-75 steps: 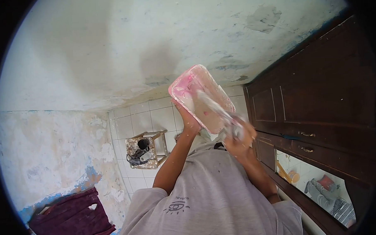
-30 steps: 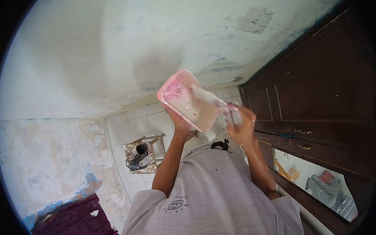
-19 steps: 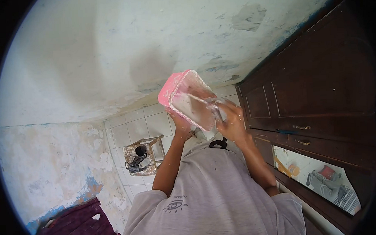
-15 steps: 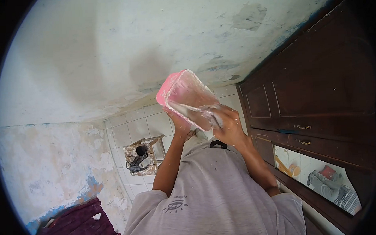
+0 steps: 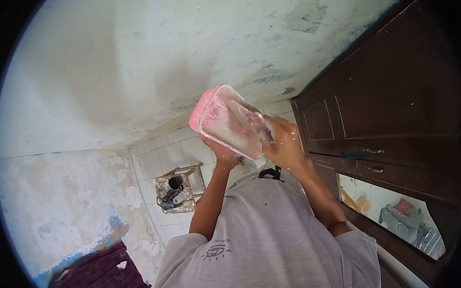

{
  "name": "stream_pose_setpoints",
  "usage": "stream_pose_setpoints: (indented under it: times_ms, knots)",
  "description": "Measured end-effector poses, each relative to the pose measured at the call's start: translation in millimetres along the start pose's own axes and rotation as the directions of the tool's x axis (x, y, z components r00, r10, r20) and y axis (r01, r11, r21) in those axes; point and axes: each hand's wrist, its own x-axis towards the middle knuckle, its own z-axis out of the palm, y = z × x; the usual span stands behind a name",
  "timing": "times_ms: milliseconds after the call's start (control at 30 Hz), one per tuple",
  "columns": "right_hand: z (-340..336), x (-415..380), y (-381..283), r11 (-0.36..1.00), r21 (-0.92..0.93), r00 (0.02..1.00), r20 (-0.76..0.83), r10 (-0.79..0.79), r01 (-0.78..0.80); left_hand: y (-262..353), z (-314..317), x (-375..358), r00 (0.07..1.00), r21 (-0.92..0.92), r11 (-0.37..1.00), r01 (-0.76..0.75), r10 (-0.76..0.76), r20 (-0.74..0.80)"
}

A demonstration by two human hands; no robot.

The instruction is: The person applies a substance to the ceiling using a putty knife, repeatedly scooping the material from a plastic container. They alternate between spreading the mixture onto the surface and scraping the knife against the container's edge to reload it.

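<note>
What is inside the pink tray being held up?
The pink tray holds a coat of white paste. The right hand reaches into it and covers its near end; any tool there is hidden.

I'm in a home room under renovation: patchy plastered wall [image 5: 136, 56], tiled floor [image 5: 164, 149], dark wooden wardrobe [image 5: 391, 103].

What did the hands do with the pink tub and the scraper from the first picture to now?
The right hand moved up along the pink tub, pushing its putty knife deeper into the white paste; earlier the blade stuck out long, now little shows. The tub tipped more on edge and shifted slightly left. The left hand kept holding the tub from below, and the stool stayed put.
</note>
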Motion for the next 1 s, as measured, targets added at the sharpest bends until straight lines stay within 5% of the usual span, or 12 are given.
stream_pose_setpoints:
  times_ms: [167,267,467,567,700,800,933,1000]
  knots:
    - [2,-4,-3,0.998,0.026,0.998,-0.016,-0.062,0.063,1,2,-2,0.998,-0.002,0.998,-0.059,0.059,-0.018]
    - [0,1,-9,1.0,-0.011,1.0,-0.002,-0.028,0.028,-15,-31,9,0.975,0.102,0.976,-0.192,0.178,0.135]
    - [-2,-1,-17,0.991,0.114,0.997,-0.043,-0.068,0.073,-13,-29,11,0.996,-0.191,0.981,-0.043,0.058,0.074]
    - [-8,1,-20,0.996,0.057,0.993,-0.102,-0.066,0.073,-12,-32,8,0.975,-0.245,0.963,0.113,-0.06,0.214]
    - [-2,-9,-12,0.99,0.097,0.992,0.065,-0.11,0.103,-25,-44,9,0.882,-0.267,0.912,0.31,-0.172,0.438]
    - [-13,-9,-24,0.982,0.131,0.991,-0.031,-0.134,0.137,-28,-50,9,0.856,-0.28,0.896,0.343,-0.175,0.487]
    - [7,-7,-8,0.984,0.057,0.98,0.093,-0.175,0.17,-30,-54,9,0.841,-0.295,0.892,0.342,-0.15,0.521]
    - [0,-5,-12,0.981,0.083,0.984,0.017,-0.18,0.178,-30,-55,10,0.838,-0.302,0.892,0.336,-0.136,0.529]
